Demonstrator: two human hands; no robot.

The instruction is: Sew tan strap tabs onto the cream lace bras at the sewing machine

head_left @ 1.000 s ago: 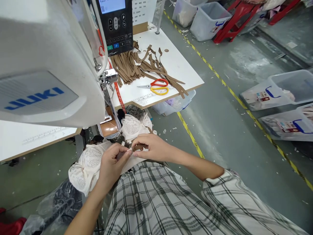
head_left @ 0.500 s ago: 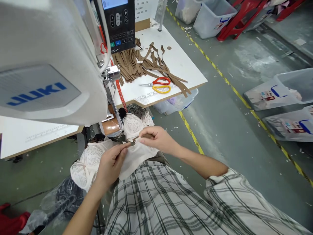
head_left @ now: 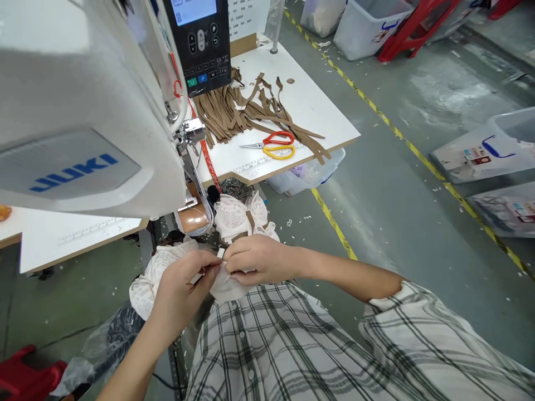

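Note:
In front of my waist lies a white lace bra [head_left: 234,216], with one cup beside the sewing machine's arm and another lace part drooping at the left. My left hand [head_left: 186,281] pinches the bra's edge between thumb and forefinger. Right against it, my right hand [head_left: 259,259] is closed on the same edge, its fingertips bent inward. A small white tag [head_left: 220,253] pokes up between the two hands. Brown strap [head_left: 249,221] lies across the right-hand cup. The exact bit of cloth under my fingertips is hidden.
A JUKI sewing machine [head_left: 83,161] with a control panel [head_left: 203,55] looms at upper left. On the white table [head_left: 317,106] lie brown straps [head_left: 221,111] and scissors [head_left: 273,146] with red and yellow handles. Plastic bins [head_left: 472,153] stand on the floor at right.
My right hand has come down and left, closing up to my left hand. The brown strap now shows over the cup, and the view has shifted slightly.

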